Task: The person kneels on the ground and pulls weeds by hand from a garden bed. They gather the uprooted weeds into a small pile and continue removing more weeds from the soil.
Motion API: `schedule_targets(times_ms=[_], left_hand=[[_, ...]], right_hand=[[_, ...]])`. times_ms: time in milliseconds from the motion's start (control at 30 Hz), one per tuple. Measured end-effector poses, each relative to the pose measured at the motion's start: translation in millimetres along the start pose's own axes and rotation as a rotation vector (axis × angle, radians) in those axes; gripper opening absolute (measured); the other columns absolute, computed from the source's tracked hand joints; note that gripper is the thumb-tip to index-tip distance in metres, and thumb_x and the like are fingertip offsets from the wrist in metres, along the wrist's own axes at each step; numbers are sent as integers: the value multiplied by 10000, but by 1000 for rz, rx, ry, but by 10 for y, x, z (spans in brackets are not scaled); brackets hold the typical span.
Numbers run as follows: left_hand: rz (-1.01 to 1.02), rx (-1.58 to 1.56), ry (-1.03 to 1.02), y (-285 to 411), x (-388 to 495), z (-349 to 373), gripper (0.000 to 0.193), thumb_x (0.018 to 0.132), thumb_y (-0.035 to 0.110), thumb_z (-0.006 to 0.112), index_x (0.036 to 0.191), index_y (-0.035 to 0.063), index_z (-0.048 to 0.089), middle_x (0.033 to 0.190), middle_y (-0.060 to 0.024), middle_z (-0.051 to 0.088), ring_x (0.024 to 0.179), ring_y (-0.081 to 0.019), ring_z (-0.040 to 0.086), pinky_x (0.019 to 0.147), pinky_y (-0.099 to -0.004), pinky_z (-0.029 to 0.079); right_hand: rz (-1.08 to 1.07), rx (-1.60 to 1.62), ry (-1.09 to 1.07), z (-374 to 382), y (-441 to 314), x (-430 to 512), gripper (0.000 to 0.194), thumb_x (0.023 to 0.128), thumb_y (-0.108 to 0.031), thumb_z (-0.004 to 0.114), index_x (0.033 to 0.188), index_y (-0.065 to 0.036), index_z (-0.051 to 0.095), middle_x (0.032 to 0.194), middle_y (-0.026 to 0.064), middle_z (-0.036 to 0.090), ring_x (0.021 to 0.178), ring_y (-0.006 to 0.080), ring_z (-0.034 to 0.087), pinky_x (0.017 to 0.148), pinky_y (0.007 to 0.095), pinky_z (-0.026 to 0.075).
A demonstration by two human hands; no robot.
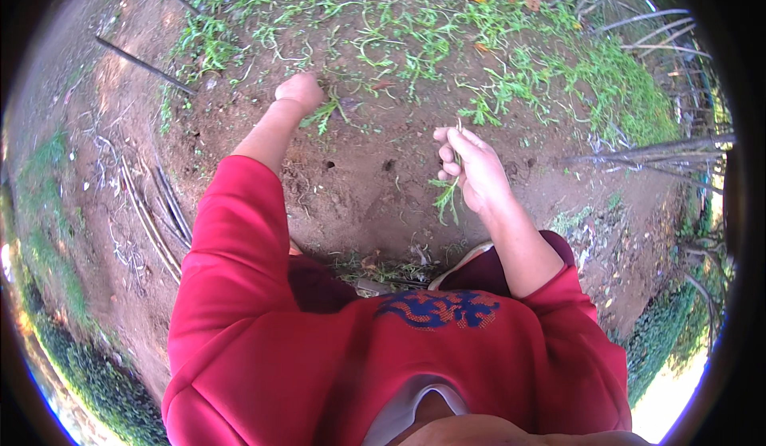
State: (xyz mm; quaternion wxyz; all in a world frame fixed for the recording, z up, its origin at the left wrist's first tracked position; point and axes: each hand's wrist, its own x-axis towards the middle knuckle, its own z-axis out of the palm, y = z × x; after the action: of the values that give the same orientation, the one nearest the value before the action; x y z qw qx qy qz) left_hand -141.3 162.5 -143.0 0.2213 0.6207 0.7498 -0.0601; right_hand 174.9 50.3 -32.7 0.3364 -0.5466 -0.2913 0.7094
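My left hand (300, 93) is lowered to the brown soil (365, 188) at the edge of the green leafy plants (413, 39), its fingers curled and their tips hidden. Beside it a small leafy sprig (325, 114) lies on the ground. Held up over the soil, my right hand (473, 165) pinches a leafy seedling (446, 197) upside down, with the thin pale root end above thumb and forefinger and the leaves hanging below the fingers. Between the hands and my body the soil has small dark holes (330, 164).
Thin sticks (146, 66) slant at the upper left. A bundle of long stems (158, 218) lies left of my arm. Wooden poles (652, 153) and bare branches stand at the right. My shoes and cut grass (383, 269) are close to my body.
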Motion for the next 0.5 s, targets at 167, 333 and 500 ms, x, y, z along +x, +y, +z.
schedule_targets(times_ms=[167,333,500], left_hand=[[-13,-56,80,-81,76,21,321,854,239,538,1083,62,678,1143,-196,662,1069,-357,637,934,-457,494],[131,-760,330,183,-59,-130,170,873,184,610,960,44,654,944,-116,682,844,-219,662,780,-356,540],[375,-1374,-153,1029,-711,-335,50,963,154,566,928,130,591,754,13,625,607,-65,534,567,-216,447]], right_hand=[[-20,28,8,-52,-28,-69,241,1012,-253,508,1050,-44,620,735,-31,523,569,53,441,577,252,476],[-51,61,77,-78,-108,-43,221,1009,-265,517,1055,-71,613,746,-44,499,581,45,433,601,256,470],[-117,156,98,-5,-164,46,161,975,-226,582,1049,-85,610,736,-70,495,585,43,430,597,250,452]])
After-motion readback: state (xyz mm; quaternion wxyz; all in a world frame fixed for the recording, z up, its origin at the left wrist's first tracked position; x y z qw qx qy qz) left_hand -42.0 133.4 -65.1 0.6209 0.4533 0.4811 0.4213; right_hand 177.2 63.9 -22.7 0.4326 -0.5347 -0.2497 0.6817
